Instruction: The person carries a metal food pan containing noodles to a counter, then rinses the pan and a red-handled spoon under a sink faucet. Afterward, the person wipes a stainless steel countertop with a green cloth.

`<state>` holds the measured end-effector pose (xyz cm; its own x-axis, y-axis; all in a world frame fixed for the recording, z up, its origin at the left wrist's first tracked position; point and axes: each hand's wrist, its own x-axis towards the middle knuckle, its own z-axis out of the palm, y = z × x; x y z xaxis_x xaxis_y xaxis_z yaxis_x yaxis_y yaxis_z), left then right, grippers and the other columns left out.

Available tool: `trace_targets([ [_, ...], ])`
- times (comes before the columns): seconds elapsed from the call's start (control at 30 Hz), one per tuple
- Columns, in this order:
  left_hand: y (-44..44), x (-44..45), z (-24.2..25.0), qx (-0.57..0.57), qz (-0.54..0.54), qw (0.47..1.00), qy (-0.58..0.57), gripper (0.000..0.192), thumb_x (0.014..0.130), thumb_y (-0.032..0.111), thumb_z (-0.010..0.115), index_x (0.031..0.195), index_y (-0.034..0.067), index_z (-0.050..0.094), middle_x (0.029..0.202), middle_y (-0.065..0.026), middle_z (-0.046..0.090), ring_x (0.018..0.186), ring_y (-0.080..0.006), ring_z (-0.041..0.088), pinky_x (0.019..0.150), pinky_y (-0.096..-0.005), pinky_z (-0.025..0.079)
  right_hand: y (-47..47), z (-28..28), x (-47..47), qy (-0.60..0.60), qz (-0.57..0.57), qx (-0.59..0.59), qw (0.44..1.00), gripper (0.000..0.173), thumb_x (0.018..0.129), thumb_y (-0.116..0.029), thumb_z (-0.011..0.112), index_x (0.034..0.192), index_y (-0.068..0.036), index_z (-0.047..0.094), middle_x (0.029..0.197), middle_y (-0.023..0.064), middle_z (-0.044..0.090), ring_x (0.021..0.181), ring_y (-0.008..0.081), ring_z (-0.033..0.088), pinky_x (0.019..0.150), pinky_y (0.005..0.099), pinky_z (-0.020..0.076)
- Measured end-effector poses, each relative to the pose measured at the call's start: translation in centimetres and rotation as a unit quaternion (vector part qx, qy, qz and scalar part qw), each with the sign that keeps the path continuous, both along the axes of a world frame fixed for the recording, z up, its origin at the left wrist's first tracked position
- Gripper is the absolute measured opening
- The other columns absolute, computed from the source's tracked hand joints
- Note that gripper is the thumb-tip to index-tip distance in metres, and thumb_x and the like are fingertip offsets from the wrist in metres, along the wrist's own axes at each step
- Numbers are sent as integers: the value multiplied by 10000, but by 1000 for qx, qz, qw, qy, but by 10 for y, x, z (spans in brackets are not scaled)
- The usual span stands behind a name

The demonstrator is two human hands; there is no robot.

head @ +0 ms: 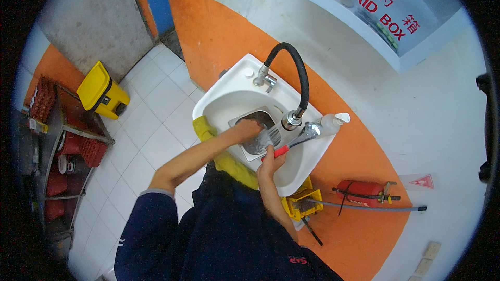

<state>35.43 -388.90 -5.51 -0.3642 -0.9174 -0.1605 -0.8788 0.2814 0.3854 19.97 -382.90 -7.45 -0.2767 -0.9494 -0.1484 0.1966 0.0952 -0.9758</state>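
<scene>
A white washbasin (300,171) lies before me, with a rectangular stainless steel pan (233,121) in its bowl. My left hand (249,129) reaches over the pan's far left part; its fingers are bent down and I cannot tell whether they hold anything. Close to the pan's near right corner, my right hand (271,162) grips the red handle of a kitchen utensil (282,150). Its shiny metal head points up and to the right, towards the soap bottle. Water sprays from the faucet head (291,120) into the pan, where it looks frothy.
The black flexible faucet hose (301,62) arches over the basin. A soap pump bottle (330,125) stands on the right rim. Yellow cloth (235,169) drapes the front edge. A yellow mop wringer (301,203) and fire extinguisher (357,193) are at right, a yellow pedal bin (102,91) at left.
</scene>
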Motion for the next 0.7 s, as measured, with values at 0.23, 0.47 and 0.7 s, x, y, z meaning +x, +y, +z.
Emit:
trace_targets([
  [0.23, 22, 53, 35, -99, 236, 964, 68, 357, 758, 211, 755, 1033, 43, 602, 954, -194, 648, 944, -403, 619, 793, -486, 525, 7, 29, 3, -30, -16, 20, 999, 336, 767, 8, 640, 1078, -23, 518, 952, 40, 554, 851, 144, 537, 731, 273, 455],
  [0.47, 14, 65, 58, -101, 205, 923, 309, 163, 773, 82, 648, 907, 31, 572, 822, -220, 635, 788, -416, 619, 686, -465, 463, 13, 28, -12, 1, 73, 80, 994, 256, 867, -99, 654, 1052, -43, 486, 913, 37, 570, 583, 106, 521, 476, 241, 386],
  [0.7, 21, 51, 100, -202, 150, 952, 175, 191, 740, 55, 637, 912, 69, 556, 748, -176, 624, 719, -390, 623, 643, -478, 468, 51, 29, -46, 32, 151, 117, 981, 280, 917, -181, 673, 1055, -66, 458, 944, 51, 549, 517, 97, 492, 418, 228, 340],
])
